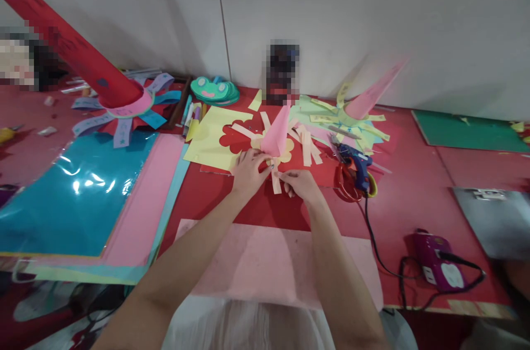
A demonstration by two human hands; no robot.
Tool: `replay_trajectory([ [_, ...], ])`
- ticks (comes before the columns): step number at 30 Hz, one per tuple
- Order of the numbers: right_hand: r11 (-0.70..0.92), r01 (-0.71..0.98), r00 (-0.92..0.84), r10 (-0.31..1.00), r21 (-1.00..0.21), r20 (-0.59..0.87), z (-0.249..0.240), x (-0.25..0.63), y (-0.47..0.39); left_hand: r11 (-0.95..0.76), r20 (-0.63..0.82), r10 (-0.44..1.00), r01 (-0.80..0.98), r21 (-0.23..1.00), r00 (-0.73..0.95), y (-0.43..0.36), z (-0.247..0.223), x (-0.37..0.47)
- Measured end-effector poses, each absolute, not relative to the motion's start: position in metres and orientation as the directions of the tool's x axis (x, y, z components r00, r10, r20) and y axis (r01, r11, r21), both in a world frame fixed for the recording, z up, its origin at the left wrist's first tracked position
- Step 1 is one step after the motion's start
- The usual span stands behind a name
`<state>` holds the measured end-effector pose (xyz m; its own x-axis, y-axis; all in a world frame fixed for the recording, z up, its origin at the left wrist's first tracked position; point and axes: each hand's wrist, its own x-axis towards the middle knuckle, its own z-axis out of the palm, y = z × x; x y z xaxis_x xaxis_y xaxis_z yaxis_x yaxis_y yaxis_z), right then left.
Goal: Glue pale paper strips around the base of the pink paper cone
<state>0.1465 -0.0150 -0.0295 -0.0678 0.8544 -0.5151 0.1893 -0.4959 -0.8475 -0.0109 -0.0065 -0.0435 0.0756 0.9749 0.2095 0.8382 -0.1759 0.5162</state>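
Observation:
A pink paper cone (pixel 276 137) stands on a pale yellow scalloped paper flower (pixel 286 151). From the near side of the flower, a narrow cream paper strip (pixel 276 184) points toward me. My left hand (pixel 249 172) is closed, thumb and forefinger pinching the strip's upper end beside the cone's base. My right hand (pixel 301 184) has its fingers curled together, with thumb and forefinger gripping the strip's right edge lower down. A red scalloped paper piece (pixel 235 137) and several loose strips (pixel 306 147) lie around the cone.
To the right are a blue glue gun (pixel 361 170), its cord, a purple strapped device (pixel 439 261) and a clipboard (pixel 492 217). Another pink cone (pixel 375 93) stands behind. Blue wrapped sheets (pixel 78 195) and a tall red cone (pixel 78 41) occupy the left; markers (pixel 192 118) lie nearby.

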Motion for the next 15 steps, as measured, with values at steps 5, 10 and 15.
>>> replay_trajectory([
  [5, -0.493, 0.2, -0.069, 0.855, -0.847, -0.514, -0.0286, 0.1451, -0.0144, -0.182, 0.207, 0.974, 0.846, 0.501, 0.087, -0.0052, -0.045, -0.0102],
  [10, -0.488, 0.233, -0.074, 0.854, -0.841, -0.516, -0.0248, 0.1448, -0.0174, -0.177, 0.173, 0.979, 0.853, 0.491, 0.104, -0.0055, -0.0436, -0.0093],
  [15, -0.353, 0.363, -0.017, 0.923, -0.862, -0.385, -0.0288, 0.1521, -0.0223, -0.178, 0.168, 0.98, 0.858, 0.483, 0.109, -0.0067, -0.0416, -0.0085],
])
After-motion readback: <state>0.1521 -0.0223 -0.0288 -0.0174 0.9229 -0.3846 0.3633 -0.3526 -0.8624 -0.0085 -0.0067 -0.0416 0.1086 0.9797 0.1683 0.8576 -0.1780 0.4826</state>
